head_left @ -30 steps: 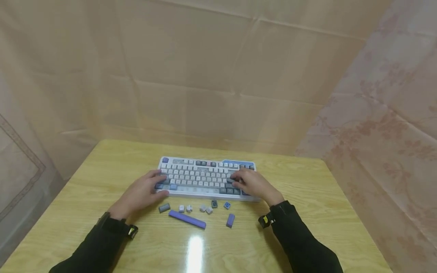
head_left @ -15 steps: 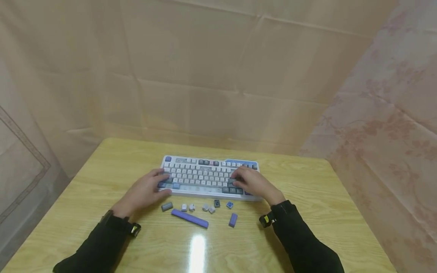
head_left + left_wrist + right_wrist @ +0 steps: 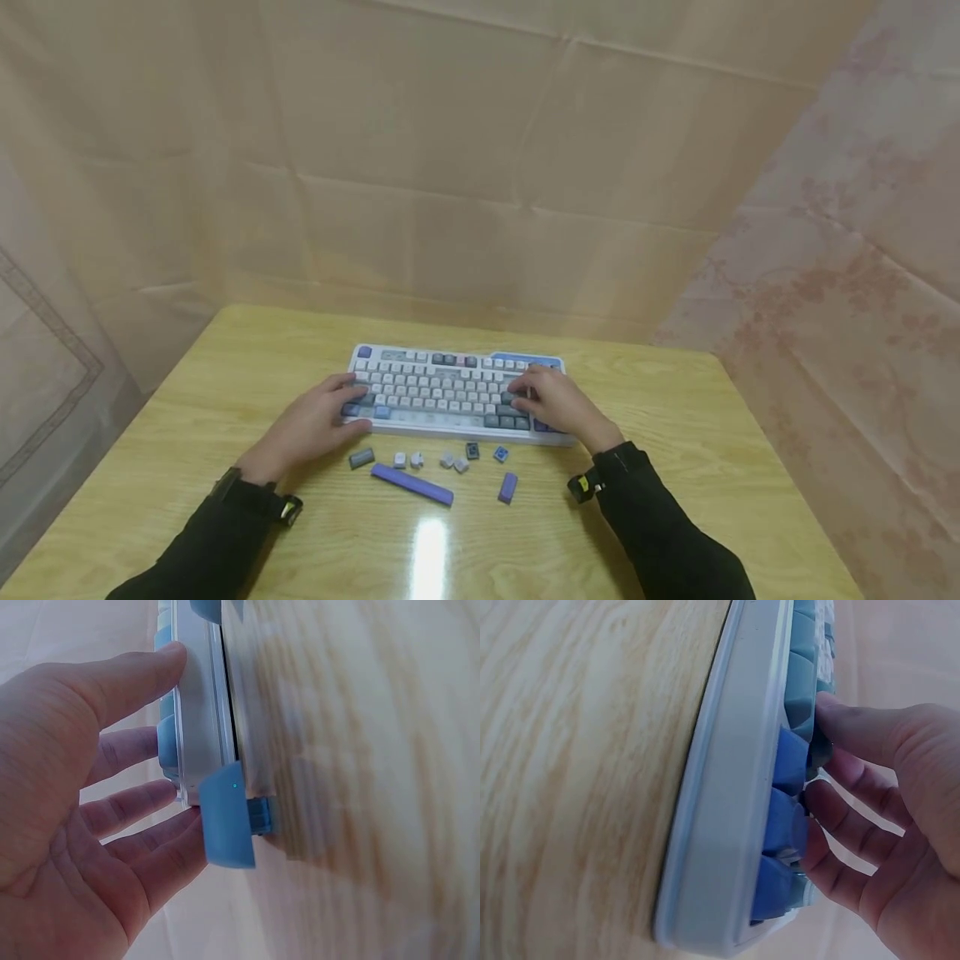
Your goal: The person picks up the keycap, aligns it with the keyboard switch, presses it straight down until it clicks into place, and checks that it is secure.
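Observation:
A white keyboard [image 3: 442,432] with white, grey and blue keycaps lies on the wooden table, several switches bare of caps. My left hand [image 3: 309,425] holds its left end, thumb against the front face and fingers at the side and top. Over the right part of the keys is my right hand [image 3: 558,406]. Its thumb and fingers pinch a dark grey keycap [image 3: 821,752] at the key rows, close beside the blue keycaps [image 3: 784,825] of the lower right corner; the fingers partly hide it.
In front of the keyboard lie a long purple spacebar [image 3: 412,484], a purple keycap [image 3: 507,487], a grey keycap [image 3: 362,457], a blue keycap [image 3: 501,454], a dark keycap [image 3: 472,451] and several small white ones [image 3: 400,459]. A beige cloth [image 3: 465,183] hangs behind the table [image 3: 330,550].
The head view shifts slightly and back. Both hands stay at the same places on the keyboard, with only slight finger movement at the right hand.

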The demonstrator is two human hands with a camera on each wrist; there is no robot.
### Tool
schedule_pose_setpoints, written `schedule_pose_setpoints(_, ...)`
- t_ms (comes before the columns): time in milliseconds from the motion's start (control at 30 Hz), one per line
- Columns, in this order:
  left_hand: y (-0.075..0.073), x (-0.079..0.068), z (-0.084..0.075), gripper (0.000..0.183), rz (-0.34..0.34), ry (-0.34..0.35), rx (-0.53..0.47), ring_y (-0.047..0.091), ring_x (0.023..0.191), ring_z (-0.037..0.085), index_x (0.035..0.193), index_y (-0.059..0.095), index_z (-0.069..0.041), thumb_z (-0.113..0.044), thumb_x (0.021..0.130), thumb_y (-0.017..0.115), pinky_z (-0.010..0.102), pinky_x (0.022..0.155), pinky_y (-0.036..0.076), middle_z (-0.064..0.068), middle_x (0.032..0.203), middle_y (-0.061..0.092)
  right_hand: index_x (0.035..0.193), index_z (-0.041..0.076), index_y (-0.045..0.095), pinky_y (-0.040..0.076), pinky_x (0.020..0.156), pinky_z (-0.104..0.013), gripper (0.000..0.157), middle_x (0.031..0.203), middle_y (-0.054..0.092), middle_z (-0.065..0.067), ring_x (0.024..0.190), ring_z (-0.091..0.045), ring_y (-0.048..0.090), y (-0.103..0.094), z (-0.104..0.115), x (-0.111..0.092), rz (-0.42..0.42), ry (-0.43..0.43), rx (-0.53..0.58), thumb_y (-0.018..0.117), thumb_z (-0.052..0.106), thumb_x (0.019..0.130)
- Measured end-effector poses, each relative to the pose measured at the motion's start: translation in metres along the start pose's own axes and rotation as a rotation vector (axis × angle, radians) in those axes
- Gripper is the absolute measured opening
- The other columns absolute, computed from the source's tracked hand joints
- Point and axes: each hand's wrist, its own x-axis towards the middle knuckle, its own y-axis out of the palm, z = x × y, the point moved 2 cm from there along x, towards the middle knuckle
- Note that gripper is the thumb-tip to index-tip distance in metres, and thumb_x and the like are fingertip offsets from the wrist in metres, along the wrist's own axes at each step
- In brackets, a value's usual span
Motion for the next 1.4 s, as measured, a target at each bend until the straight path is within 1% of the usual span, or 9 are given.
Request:
schedule_pose_setpoints(167,0.002,-0.003,0.0,0.061,0.007,-0.011,-0.006,0.046,0.123,0.039,0.128,0.058,-0.003,-0.042,0.082,0.069,0.053,0.099,0.039,0.024,0.138,0.045,0.102,0.019,0.074,0.045,0.058,-0.028,0.02,0.087,0.057,0.008,0.072,-0.01,0.05,0.003,-0.001,-0.001,0.005,0.103,0.08,0.072,0.024,0.083)
schedule_pose_setpoints(233,0.003,-0.004,0.0,0.061,0.005,-0.01,-0.011,0.046,0.123,0.039,0.129,0.058,-0.003,-0.041,0.082,0.069,0.053,0.099,0.038,0.024,0.139,0.045,0.1,0.018,0.074,0.043,0.057,-0.029,0.019,0.085,0.057,0.008,0.07,-0.011,0.049,0.003,0.0,-0.002,0.0,0.126,0.105,0.073,0.023,0.082)
schedule_pose_setpoints(400,0.003,-0.004,-0.002,0.06,0.012,-0.016,-0.011,0.045,0.123,0.04,0.129,0.057,-0.003,-0.04,0.084,0.068,0.053,0.099,0.038,0.024,0.139,0.044,0.098,0.015,0.075,0.044,0.057,-0.031,0.018,0.085,0.06,0.006,0.069,-0.012,0.049,0.0,0.002,-0.003,-0.016,0.104,0.129,0.074,0.019,0.081)
schedule_pose_setpoints(500,0.001,-0.005,-0.002,0.059,0.015,-0.019,-0.005,0.045,0.123,0.04,0.129,0.058,-0.003,-0.04,0.084,0.068,0.053,0.098,0.039,0.025,0.139,0.044,0.097,0.013,0.075,0.045,0.059,-0.031,0.018,0.086,0.062,0.005,0.071,-0.011,0.051,-0.001,0.007,-0.001,-0.015,0.102,0.128,0.075,0.019,0.08)
schedule_pose_setpoints(733,0.001,-0.007,0.0,0.059,0.015,-0.016,0.003,0.047,0.121,0.04,0.128,0.058,-0.003,-0.04,0.084,0.068,0.053,0.097,0.04,0.024,0.138,0.044,0.092,0.014,0.076,0.051,0.073,-0.031,0.015,0.09,0.066,0.004,0.085,-0.012,0.059,-0.003,0.015,0.004,0.029,0.205,0.134,0.076,0.015,0.077)
schedule_pose_setpoints(933,-0.001,-0.01,0.0,0.058,0.017,-0.025,-0.006,0.046,0.122,0.04,0.129,0.057,-0.003,-0.039,0.084,0.068,0.054,0.098,0.039,0.025,0.139,0.044,0.094,0.015,0.076,0.051,0.074,-0.029,0.015,0.091,0.068,0.005,0.086,-0.009,0.06,-0.003,0.019,0.009,0.079,0.226,0.095,0.075,0.014,0.079)
schedule_pose_setpoints(1033,-0.002,-0.008,0.0,0.059,0.018,-0.021,-0.003,0.045,0.123,0.041,0.13,0.057,-0.003,-0.039,0.084,0.067,0.054,0.098,0.038,0.025,0.139,0.043,0.094,0.016,0.076,0.051,0.075,-0.028,0.015,0.092,0.068,0.006,0.086,-0.008,0.06,-0.004,0.019,0.011,0.086,0.251,0.09,0.075,0.015,0.079)
schedule_pose_setpoints(1167,-0.004,-0.005,-0.001,0.059,0.019,-0.007,0.008,0.044,0.123,0.042,0.13,0.056,-0.002,-0.039,0.085,0.067,0.055,0.099,0.037,0.026,0.14,0.042,0.095,0.015,0.076,0.051,0.075,-0.029,0.015,0.092,0.067,0.005,0.087,-0.01,0.059,-0.008,0.018,0.012,0.074,0.25,0.088,0.075,0.015,0.08)
schedule_pose_setpoints(1400,-0.003,-0.002,-0.002,0.06,0.03,0.009,0.007,0.045,0.122,0.041,0.13,0.055,-0.002,-0.04,0.085,0.067,0.054,0.098,0.038,0.026,0.14,0.042,0.098,0.014,0.075,0.05,0.072,-0.029,0.016,0.092,0.067,0.004,0.085,-0.011,0.058,-0.01,0.017,0.005,0.077,0.203,0.049,0.073,0.018,0.082)
